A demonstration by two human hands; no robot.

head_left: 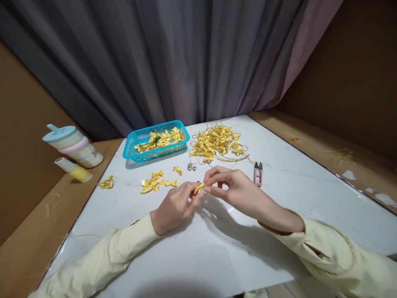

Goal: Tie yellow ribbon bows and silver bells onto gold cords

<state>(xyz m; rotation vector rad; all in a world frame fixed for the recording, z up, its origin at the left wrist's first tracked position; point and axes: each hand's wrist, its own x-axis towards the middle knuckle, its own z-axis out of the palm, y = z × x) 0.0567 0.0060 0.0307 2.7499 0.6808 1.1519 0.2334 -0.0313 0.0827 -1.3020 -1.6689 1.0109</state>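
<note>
My left hand (175, 205) and my right hand (231, 187) meet above the middle of the white table (198, 248). Both pinch one small yellow ribbon bow (199, 188) between their fingertips. Just behind the hands lie two small silver bells (191, 167). Several finished yellow bows (155, 182) are scattered to the left of my hands. A tangled heap of yellow bows with elastic loops (217, 142) lies further back.
A turquoise plastic basket (132, 151) holding yellow bows stands at the back left. Pink thread snips (258, 173) lie right of my hands. A lidded cup (72, 145) and a small yellow tube (74, 170) rest on the brown ledge at left. A grey curtain hangs behind.
</note>
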